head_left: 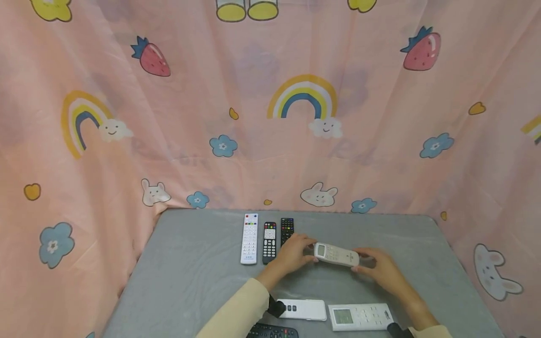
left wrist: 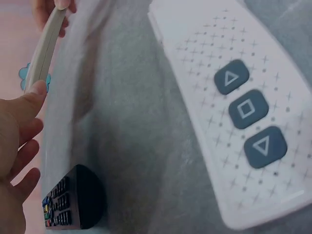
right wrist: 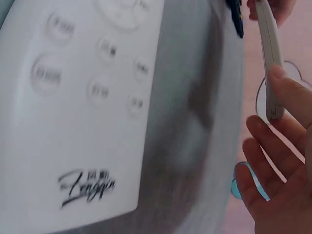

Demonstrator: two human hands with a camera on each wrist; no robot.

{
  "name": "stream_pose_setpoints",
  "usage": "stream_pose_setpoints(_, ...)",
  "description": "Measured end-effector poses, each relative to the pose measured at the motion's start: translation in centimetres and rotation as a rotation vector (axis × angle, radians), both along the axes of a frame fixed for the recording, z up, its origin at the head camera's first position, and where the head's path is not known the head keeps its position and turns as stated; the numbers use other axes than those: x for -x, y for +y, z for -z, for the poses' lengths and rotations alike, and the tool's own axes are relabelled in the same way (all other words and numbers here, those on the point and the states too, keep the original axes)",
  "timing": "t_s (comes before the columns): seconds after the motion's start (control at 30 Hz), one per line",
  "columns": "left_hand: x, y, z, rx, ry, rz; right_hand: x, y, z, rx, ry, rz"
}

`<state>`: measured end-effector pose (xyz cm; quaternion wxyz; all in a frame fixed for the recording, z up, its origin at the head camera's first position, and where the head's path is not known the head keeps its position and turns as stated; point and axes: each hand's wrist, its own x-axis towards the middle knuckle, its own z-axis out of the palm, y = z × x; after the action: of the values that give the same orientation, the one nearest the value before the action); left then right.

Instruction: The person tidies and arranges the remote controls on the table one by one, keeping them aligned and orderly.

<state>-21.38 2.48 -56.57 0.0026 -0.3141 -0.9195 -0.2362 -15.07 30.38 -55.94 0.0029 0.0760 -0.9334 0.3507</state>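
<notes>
Between both hands, a beige remote control [head_left: 336,255] with a small screen is held crosswise above the grey table. My left hand [head_left: 292,253] pinches its screen end, and my right hand [head_left: 379,268] pinches the opposite end. Seen edge-on in the left wrist view, the beige remote [left wrist: 45,51] has the left thumb at its near end. In the right wrist view the right hand [right wrist: 282,161] has its thumb on the remote [right wrist: 269,53], with the lower fingers spread out.
Behind the left hand stand a white remote [head_left: 249,239], a black remote [head_left: 269,242] and another black one [head_left: 287,229], partly covered. In front lie a white three-button remote [head_left: 308,310], a white remote with a screen [head_left: 361,317] and a dark remote [head_left: 274,331]. A pink patterned curtain [head_left: 253,178] hangs behind.
</notes>
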Motion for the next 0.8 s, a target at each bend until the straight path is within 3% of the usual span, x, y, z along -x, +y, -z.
stream_pose_setpoints(0.27,0.5,-1.2,-0.1,-0.127,-0.117,-0.010,0.0,-2.3,-0.7,0.137,-0.170,0.038)
stream_pose_setpoints(0.53,1.2,-2.3,-0.4,-0.258,-0.157,-0.101,0.0,-3.8,-1.0,0.203,-0.163,0.016)
stream_pose_setpoints(0.8,1.9,-3.3,-1.0,-0.327,-0.178,-0.124,0.3,-4.9,-1.1,0.235,-0.141,-0.047)
